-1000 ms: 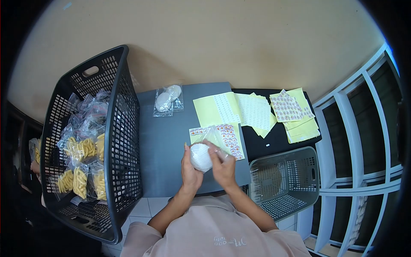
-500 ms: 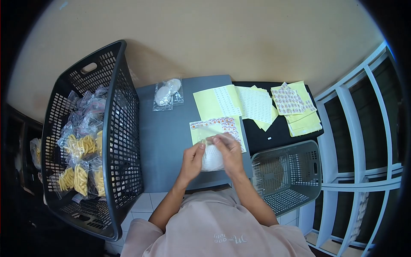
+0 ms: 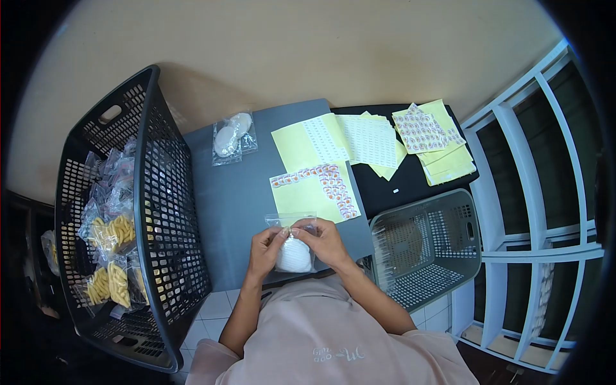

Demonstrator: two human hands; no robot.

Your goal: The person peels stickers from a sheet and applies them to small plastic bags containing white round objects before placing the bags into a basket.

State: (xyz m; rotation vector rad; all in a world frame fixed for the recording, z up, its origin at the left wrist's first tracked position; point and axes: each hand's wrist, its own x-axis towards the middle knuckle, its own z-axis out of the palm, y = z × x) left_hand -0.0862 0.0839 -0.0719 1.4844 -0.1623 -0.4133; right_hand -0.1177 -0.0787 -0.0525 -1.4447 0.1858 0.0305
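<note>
A clear plastic bag (image 3: 294, 256) with a white, round, textured item inside is held close to my body at the table's front edge. My left hand (image 3: 264, 251) pinches the upper part of the bag from the left. From the right, my right hand (image 3: 326, 240) pinches it too, and the thumbs nearly meet at the middle. The bag's transparent top stands out above my fingers. Just beyond lies a yellow sticker sheet (image 3: 308, 196), with orange-and-white stickers along its top and right side.
A tall dark basket (image 3: 170, 212) at left holds several bags of yellow sticks. Two bagged white discs (image 3: 226, 141) lie at the table's back. More sticker sheets (image 3: 369, 138) are spread at back right, above a grey-green basket (image 3: 423, 218). White shelving (image 3: 526, 160) stands at far right.
My hands have drawn the bag down toward me and slightly left in view. The bag's top now stands flatter and wider above my fingers. The camera view has shifted a little.
</note>
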